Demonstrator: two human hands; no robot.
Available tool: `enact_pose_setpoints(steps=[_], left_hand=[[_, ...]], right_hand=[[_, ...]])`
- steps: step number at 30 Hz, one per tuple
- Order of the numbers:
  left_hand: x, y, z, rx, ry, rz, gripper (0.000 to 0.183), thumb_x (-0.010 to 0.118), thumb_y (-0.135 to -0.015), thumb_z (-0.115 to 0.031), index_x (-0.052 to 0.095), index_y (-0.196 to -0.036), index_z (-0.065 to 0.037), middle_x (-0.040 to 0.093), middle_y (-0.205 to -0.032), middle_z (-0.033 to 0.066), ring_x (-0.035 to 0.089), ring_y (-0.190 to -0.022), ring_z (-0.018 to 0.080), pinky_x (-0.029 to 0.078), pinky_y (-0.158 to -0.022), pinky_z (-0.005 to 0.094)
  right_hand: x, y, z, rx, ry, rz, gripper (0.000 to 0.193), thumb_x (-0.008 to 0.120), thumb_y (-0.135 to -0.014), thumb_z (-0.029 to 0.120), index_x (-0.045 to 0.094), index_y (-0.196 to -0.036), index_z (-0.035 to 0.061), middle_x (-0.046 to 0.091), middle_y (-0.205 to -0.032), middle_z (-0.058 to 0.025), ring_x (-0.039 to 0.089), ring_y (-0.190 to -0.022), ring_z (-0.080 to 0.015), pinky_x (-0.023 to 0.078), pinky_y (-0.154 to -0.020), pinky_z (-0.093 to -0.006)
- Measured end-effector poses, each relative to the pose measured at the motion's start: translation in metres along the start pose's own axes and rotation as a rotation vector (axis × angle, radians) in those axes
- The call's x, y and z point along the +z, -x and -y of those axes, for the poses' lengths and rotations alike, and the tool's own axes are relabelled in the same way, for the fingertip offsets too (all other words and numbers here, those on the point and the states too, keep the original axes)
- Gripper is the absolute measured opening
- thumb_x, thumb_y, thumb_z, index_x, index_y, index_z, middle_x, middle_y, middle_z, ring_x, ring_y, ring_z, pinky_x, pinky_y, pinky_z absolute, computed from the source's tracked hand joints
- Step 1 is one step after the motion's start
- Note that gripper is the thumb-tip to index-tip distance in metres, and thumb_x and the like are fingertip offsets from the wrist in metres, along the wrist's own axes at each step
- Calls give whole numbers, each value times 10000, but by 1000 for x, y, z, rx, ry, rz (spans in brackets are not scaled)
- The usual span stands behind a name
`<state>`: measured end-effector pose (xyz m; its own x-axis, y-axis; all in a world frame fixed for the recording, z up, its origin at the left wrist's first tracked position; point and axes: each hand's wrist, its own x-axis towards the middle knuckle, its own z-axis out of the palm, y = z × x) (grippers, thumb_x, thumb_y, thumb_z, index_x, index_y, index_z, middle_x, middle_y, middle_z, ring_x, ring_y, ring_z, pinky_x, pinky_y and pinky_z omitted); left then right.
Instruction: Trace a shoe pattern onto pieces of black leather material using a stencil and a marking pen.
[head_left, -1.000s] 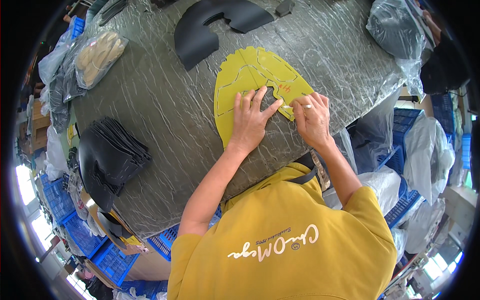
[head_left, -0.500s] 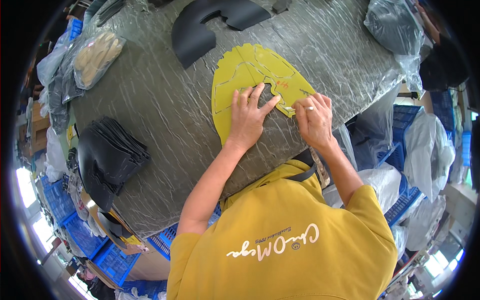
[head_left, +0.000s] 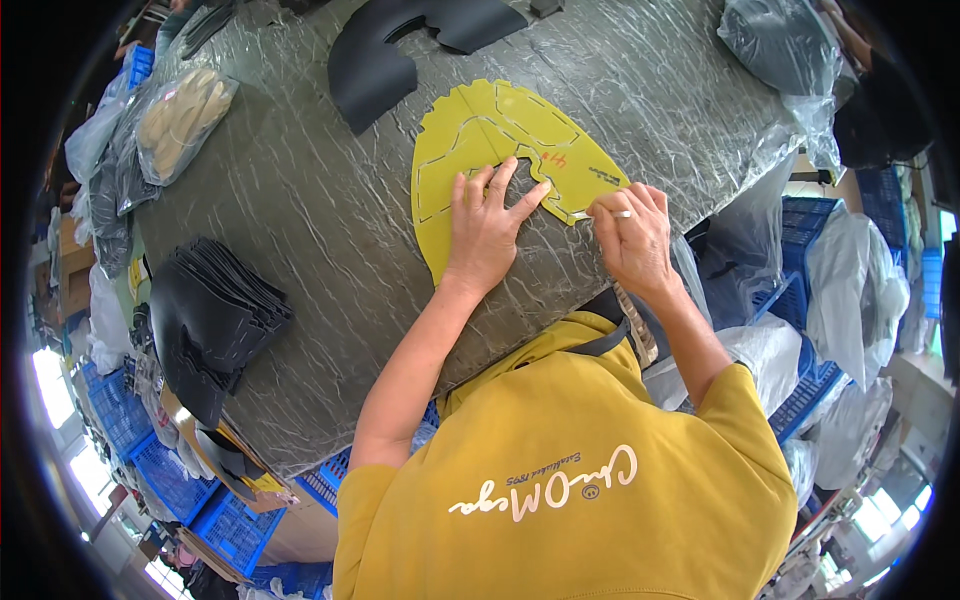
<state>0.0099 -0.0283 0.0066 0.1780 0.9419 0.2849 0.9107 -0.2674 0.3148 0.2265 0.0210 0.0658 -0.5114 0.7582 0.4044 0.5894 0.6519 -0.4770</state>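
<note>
A yellow pattern template with slotted lines, a scalloped far edge and an inner cutout lies flat on the table. My left hand rests on it with fingers spread, the fingertips beside the cutout. In a closed grip, my right hand holds a slim whitish pen, its tip at the template's right lower corner by the cutout. Whether a dark piece lies under the template, I cannot tell. Beyond it is a curved black cut piece.
A stack of black cut pieces stands at the table's left edge. A clear bag of beige pieces lies far left, a plastic-wrapped dark bundle far right. Blue crates flank the film-covered table.
The template and both hands sit slightly further left in view, as does everything on the table. The pen tip stays near the template's lower right corner.
</note>
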Motion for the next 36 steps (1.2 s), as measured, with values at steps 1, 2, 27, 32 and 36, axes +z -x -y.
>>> enact_pose_setpoints(steps=[1, 2, 27, 32, 36], left_hand=[[0, 0, 0, 1, 1, 1, 583, 589, -870, 8, 621, -1353, -316, 470, -1485, 109, 451, -1309, 348, 321, -1136, 611], [0, 0, 0, 0, -1, 6, 586, 587, -872, 8, 619, -1358, -318, 470, -1485, 109, 449, -1311, 346, 318, -1137, 610], [0, 0, 0, -13, -14, 30, 601, 583, -875, 22, 623, -1356, -335, 473, -1480, 95, 446, -1309, 333, 302, -1151, 614], [-1, 0, -1, -12, -6, 37, 620, 585, -866, 30, 617, -1363, -339, 470, -1482, 95, 444, -1310, 335, 300, -1152, 616], [-1, 1, -1, -25, -2, 31, 690, 550, -842, 90, 622, -1375, -342, 466, -1487, 67, 446, -1307, 329, 314, -1151, 575]], right_hand=[[0, 2, -2, 1, 0, 0, 68, 661, -896, 51, 619, -904, 105, 651, -805, -33, 607, -804, -249, 426, -838, -401], [1, 5, -5, 31, -2, -21, 67, 664, -896, 54, 622, -907, 105, 655, -811, -33, 607, -805, -249, 426, -838, -399], [-6, 15, -17, 92, 24, -87, 107, 598, -1007, 125, 666, -933, 87, 637, -778, -22, 586, -757, -232, 415, -820, -374], [-13, 19, -30, 178, 97, -171, 115, 591, -1008, 123, 669, -936, 79, 635, -780, -23, 585, -765, -228, 413, -822, -369], [-11, 17, -27, 155, 58, -151, 118, 593, -1009, 127, 673, -937, 80, 634, -784, -25, 584, -770, -222, 411, -822, -366]])
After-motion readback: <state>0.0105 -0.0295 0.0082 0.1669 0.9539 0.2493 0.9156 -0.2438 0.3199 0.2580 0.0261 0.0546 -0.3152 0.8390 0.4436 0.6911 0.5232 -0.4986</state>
